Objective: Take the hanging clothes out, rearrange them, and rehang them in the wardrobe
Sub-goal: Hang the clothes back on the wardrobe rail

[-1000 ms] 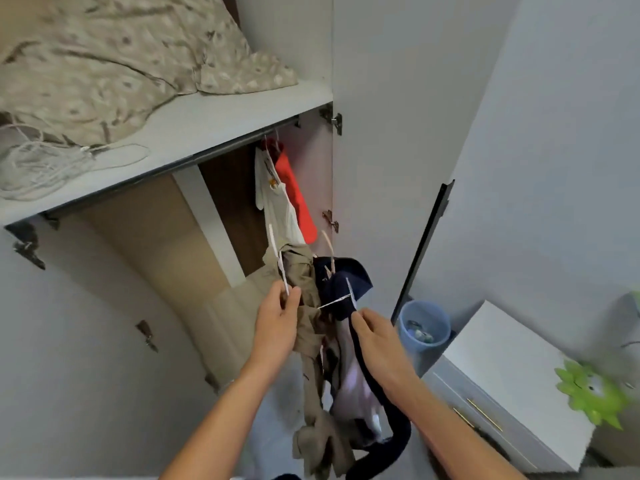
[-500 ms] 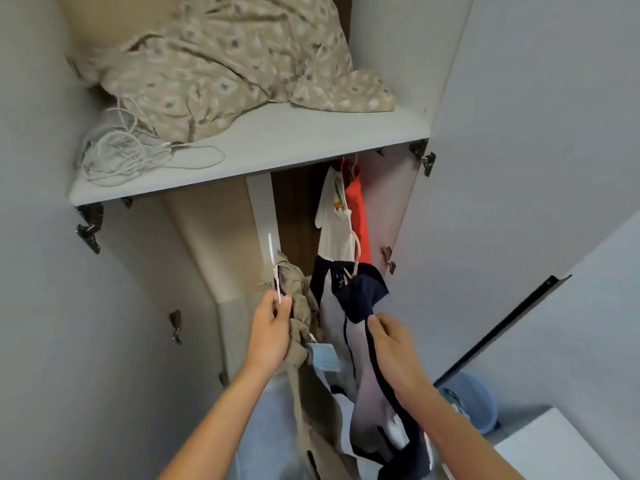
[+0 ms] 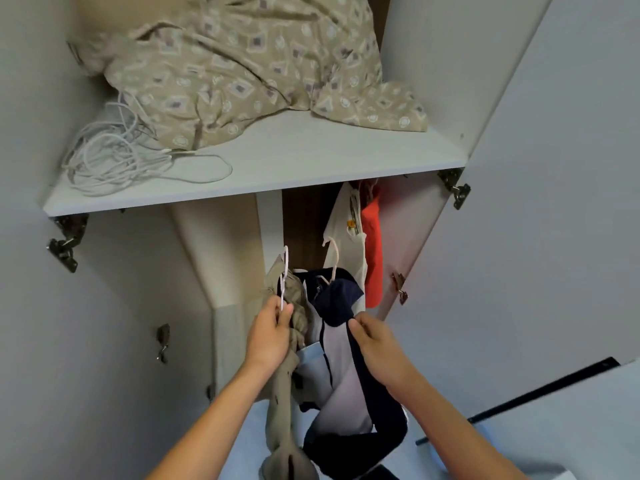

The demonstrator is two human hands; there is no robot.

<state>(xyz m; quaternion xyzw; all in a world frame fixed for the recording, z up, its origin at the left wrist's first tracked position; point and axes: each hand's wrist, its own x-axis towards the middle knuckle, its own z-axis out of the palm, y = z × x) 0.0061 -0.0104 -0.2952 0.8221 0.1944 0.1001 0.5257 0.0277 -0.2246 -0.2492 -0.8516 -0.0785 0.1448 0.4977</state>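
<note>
My left hand [image 3: 272,336] grips a white hanger [image 3: 284,271] carrying a khaki garment [image 3: 284,403] that droops down in front of the open wardrobe. My right hand [image 3: 375,344] pinches a navy and white garment [image 3: 341,372], whose own pale hanger [image 3: 331,259] sticks up above it. Both garments hang bunched together between my hands. Deeper inside, under the shelf, a white shirt [image 3: 346,237] and an orange garment [image 3: 373,258] hang at the right end; the rail is hidden.
The white shelf [image 3: 311,161] above holds a beige patterned quilt [image 3: 249,64] and a coil of white cable [image 3: 110,161]. Open wardrobe doors flank both sides, the right door [image 3: 519,202] close to my right arm. A black handle edge [image 3: 547,386] shows at lower right.
The view has tilted up and swung so the shelf fills the top. Both hands have lifted the hangered garments higher toward the wardrobe opening. The blue bin and white cabinet have left view.
</note>
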